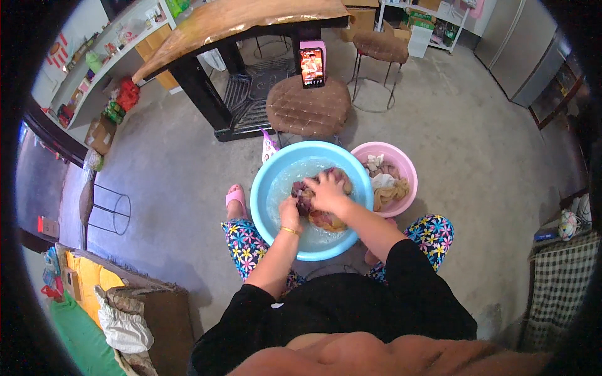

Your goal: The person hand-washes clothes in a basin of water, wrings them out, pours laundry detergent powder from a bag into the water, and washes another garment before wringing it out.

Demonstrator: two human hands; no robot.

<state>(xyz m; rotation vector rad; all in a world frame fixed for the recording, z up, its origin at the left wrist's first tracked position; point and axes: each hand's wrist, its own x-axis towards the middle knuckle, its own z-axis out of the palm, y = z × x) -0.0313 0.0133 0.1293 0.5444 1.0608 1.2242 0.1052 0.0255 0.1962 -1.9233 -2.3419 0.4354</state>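
A wet patterned cloth (326, 220), purple-red and tan, lies bunched in soapy water inside a big light-blue basin (259, 199) between my knees. My left hand (290, 214) is closed at the cloth's left edge, gripping a fold of it; its fingertips are partly hidden. Palm down, my right hand (328, 193) presses on top of the bundle with its fingers spread. Touching the basin's right side is a smaller pink basin (411, 177) with a tan cloth (392, 193) and other light-coloured pieces in it.
Beyond the basin, a phone (312, 67) is propped on a brown padded stool (307, 106). A purple-and-white packet (268, 147) stands at the basin's far left rim. Farther off are a wooden-topped table (251, 19) and another stool (380, 47). A sofa (164, 313) is at lower left.
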